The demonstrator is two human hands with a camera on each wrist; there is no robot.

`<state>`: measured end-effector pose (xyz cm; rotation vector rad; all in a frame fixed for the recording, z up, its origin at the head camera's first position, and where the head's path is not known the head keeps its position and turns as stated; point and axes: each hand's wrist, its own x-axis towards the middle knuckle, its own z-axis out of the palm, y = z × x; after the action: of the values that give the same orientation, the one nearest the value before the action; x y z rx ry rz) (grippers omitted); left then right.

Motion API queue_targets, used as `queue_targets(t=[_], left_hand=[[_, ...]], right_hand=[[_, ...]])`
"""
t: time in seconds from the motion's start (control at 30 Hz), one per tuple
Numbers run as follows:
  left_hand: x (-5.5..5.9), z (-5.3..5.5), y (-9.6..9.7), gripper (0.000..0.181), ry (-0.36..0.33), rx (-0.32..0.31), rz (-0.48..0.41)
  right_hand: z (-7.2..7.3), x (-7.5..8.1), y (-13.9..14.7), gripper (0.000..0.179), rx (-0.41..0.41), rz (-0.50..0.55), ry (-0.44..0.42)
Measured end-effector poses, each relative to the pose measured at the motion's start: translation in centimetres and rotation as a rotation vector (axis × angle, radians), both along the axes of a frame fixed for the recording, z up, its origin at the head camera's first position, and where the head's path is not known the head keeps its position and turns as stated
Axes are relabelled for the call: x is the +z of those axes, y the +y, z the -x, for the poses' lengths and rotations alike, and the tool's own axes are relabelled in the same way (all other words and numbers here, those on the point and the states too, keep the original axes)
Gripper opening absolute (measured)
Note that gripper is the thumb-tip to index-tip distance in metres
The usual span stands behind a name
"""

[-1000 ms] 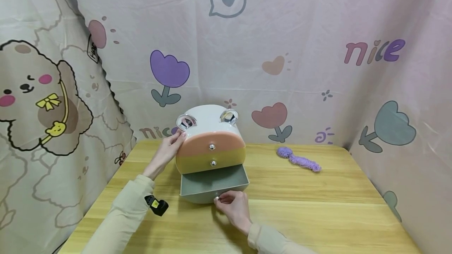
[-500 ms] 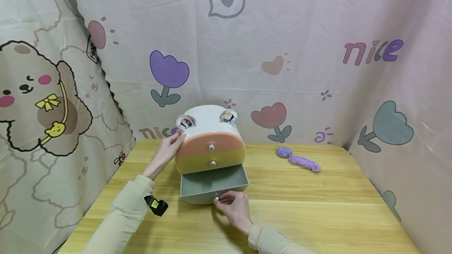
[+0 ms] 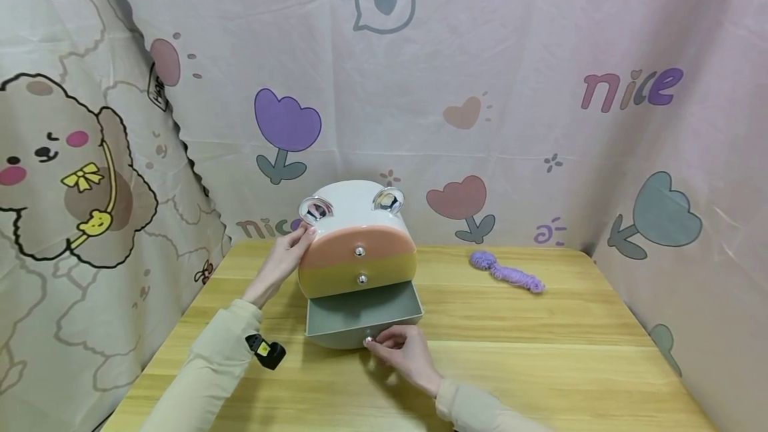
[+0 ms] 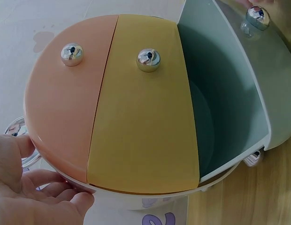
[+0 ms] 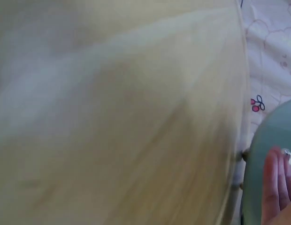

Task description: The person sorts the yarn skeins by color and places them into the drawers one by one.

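A white storage box (image 3: 354, 202) with frog-like silver eyes stands on the table, its orange drawer (image 3: 336, 244) and yellow drawer (image 3: 333, 279) pushed in. The grey-green bottom drawer (image 3: 324, 339) is pulled out, with nothing visible inside. My left hand (image 3: 283, 260) grips the box's upper left side; the left wrist view shows its thumb and curled fingers (image 4: 47, 180) there. My right hand (image 3: 408, 353) is at the bottom drawer's silver knob (image 4: 257, 18). Its fingers (image 5: 272, 183) look fairly straight beside the knob, which shows uncovered in the left wrist view.
A twisted purple yarn bundle (image 3: 507, 273) lies on the wooden table (image 3: 540, 359) to the right. Printed curtains (image 3: 384, 85) surround the back and sides. A black device (image 3: 267, 352) is strapped to the left sleeve.
My right hand and sleeve have shifted slightly rightward and the grip on the knob looks looser. The drawer and my left hand stay put; the head view tilts up slightly.
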<state>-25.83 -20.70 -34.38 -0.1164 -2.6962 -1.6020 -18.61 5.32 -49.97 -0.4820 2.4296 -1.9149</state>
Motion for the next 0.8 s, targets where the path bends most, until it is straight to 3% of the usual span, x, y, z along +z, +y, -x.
queue_targets(t=[0.23,0.37,0.8], left_hand=[[0.0,0.0,-0.1,0.07,0.004,0.0,-0.004],[-0.2,0.0,-0.1,0.071,-0.002,0.0,0.0],[-0.3,0.1,-0.1,0.07,0.008,0.003,-0.008]], right_hand=[[0.5,0.9,2.8,0.02,0.002,0.078,-0.055],[1.3,1.5,5.0,0.019,-0.056,0.113,-0.013],[5.6,1.7,15.1,0.021,-0.462,0.153,0.129]])
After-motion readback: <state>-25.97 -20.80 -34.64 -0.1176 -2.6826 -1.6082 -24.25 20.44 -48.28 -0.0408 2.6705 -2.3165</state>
